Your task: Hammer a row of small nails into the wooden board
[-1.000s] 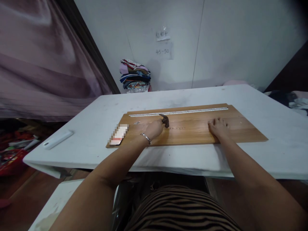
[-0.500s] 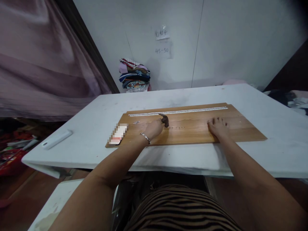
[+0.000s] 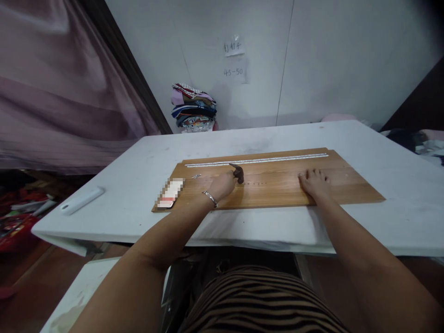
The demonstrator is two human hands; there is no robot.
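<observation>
My left hand [image 3: 223, 184], with a silver bracelet at the wrist, is closed around the handle of a dark claw hammer [image 3: 239, 173]. The hammer's head is over the wooden board [image 3: 284, 192], its claw pointing toward the far side. Just right of the head, several small dark spots [image 3: 258, 183], perhaps nails or holes, run in a row along the board. My right hand [image 3: 315, 182] rests on the right part of the board, fingers spread and holding nothing. A small bunch of nails [image 3: 196, 176] lies on the board, left of my left hand.
A phone-like slab [image 3: 170, 193], partly pixelated, lies at the board's left end. Two pale strips [image 3: 256, 160] run along its far side. On the white table [image 3: 121, 166] sits a white bar-shaped object [image 3: 82, 200]. Folded cloths [image 3: 194, 108] are stacked by the wall.
The hammer head has shifted very slightly right. My right hand stays in its place on the board.
</observation>
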